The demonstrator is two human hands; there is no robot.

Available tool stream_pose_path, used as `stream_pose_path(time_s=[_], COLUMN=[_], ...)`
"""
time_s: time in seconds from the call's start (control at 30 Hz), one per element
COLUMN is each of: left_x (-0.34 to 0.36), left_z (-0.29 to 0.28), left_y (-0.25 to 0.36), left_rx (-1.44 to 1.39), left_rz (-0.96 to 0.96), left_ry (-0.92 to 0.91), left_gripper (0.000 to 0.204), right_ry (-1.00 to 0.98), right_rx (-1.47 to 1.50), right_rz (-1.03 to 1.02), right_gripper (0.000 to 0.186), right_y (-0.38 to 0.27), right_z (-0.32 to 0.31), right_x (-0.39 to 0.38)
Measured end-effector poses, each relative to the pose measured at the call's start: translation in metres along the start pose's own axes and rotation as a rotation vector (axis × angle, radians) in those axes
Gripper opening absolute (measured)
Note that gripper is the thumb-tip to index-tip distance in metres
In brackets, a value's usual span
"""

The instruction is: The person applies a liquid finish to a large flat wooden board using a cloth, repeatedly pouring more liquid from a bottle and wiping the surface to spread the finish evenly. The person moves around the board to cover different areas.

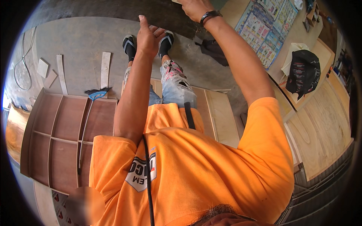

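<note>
My left hand [148, 38] is held out in front of me over the floor, above my feet. Its thumb stands up and its fingers stretch away to the right, with nothing seen in them. Higher and to the right, my right hand [195, 10] wears a black wristband [210, 16] and is partly cut off by the top edge. A sliver of something pale [176, 1] shows at its curled fingers; too little of it is in view to name. The two hands are apart.
A brown wooden panel with a grid frame [66, 116] lies at left, with a blue broom [98, 94] across it. Wood strips [106, 69] and a cable [23, 64] are on the floor. At right, a table carries a printed sheet [260, 35] and a black bag [302, 73].
</note>
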State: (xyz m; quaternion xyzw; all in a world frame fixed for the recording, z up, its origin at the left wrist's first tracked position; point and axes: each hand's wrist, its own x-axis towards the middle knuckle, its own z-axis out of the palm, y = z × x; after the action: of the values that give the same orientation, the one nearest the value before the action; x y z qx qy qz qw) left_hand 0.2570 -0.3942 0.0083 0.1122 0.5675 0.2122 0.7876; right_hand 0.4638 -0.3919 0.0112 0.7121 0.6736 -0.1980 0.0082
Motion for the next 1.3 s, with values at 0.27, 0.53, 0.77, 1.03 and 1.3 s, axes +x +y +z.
stream_pose_path(time_s=[0.27,0.53,0.77,1.03,1.3], left_x=[0.005,0.002,-0.001,0.002,-0.001], left_z=[-0.005,-0.008,-0.001,0.003,0.011], left_y=[-0.002,0.003,0.006,-0.002,-0.003], left_rx=[0.025,0.010,0.024,0.021,0.026], left_rz=[0.013,0.020,0.019,0.002,-0.025], left_ry=[-0.013,-0.006,-0.003,0.047,-0.005], left_gripper=[0.103,0.104,0.102,0.104,0.100], right_ry=[-0.140,-0.047,-0.087,-0.071,-0.057], right_rx=[-0.142,-0.160,0.040,0.188,0.403], right_rz=[-0.190,-0.172,0.063,0.154,0.193], right_gripper=[0.023,0.028,0.026,0.027,0.026], right_y=[0.019,0.063,0.039,0.011,-0.019], right_z=[-0.008,0.012,0.014,0.025,0.044], right_x=[-0.027,-0.071,-0.103,-0.146,-0.199])
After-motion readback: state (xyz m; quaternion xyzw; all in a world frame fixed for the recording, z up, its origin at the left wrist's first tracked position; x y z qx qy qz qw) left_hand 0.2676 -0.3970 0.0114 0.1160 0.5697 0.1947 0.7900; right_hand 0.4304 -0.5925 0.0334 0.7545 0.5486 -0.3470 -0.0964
